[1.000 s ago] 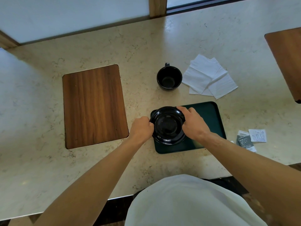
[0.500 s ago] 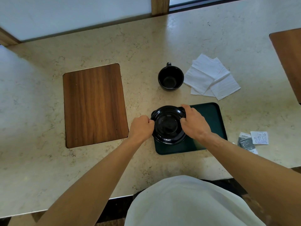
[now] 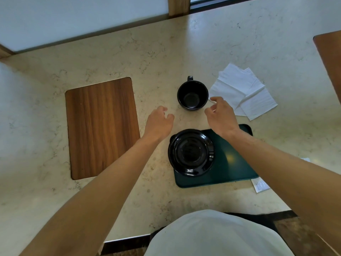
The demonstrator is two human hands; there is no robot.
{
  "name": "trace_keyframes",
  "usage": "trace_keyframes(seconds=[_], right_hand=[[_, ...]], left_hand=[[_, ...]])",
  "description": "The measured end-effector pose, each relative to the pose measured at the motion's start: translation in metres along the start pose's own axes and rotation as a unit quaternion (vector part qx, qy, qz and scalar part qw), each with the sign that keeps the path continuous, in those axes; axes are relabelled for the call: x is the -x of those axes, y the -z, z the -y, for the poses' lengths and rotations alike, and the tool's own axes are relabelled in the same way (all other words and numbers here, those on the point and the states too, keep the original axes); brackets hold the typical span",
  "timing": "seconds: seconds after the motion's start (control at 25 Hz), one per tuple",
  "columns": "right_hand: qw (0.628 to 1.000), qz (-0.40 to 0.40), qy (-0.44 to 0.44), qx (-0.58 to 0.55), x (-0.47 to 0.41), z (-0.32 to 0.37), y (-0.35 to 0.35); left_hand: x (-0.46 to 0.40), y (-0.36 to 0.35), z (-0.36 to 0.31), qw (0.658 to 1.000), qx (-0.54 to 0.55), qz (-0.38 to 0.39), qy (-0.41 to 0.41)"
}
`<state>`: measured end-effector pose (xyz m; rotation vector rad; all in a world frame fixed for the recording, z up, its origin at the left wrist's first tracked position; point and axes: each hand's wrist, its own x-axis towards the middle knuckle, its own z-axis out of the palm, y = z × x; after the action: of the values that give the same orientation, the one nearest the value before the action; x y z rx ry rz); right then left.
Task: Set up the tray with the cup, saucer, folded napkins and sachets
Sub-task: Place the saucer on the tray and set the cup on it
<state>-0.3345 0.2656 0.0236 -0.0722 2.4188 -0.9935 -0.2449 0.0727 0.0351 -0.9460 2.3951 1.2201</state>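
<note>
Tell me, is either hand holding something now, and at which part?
Nothing is held. The left hand and the right hand hover open on either side of the cup, not touching it.

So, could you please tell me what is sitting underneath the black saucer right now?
The saucer rests on the left end of the dark green tray, its left rim overhanging the counter. The tray surface directly beneath it is covered, so nothing there can be seen.

Both forearms reached up from the lower corners toward frame centre. The left hand (image 3: 160,122) and right hand (image 3: 220,115) hung side by side, fingers loosely curled, holding nothing.
</note>
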Motion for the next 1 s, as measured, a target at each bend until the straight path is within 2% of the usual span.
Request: trace_keyframes(seconds=[0.32, 0.68, 1.0], right_hand=[[0.995, 0.010, -0.044, -0.086, -0.044, 0.012, -0.009], [0.980, 0.007, -0.048, -0.195, -0.040, 0.008, -0.016], [0.982, 0.001, -0.040, -0.184, -0.029, 0.015, -0.013]], left_hand=[[-0.065, -0.007, -0.045, 0.993, 0.115, 0.012, 0.018], [-0.078, -0.014, -0.045, 0.975, 0.214, 0.049, 0.039], [-0.064, -0.013, -0.057, 0.978, 0.202, 0.035, 0.046]])
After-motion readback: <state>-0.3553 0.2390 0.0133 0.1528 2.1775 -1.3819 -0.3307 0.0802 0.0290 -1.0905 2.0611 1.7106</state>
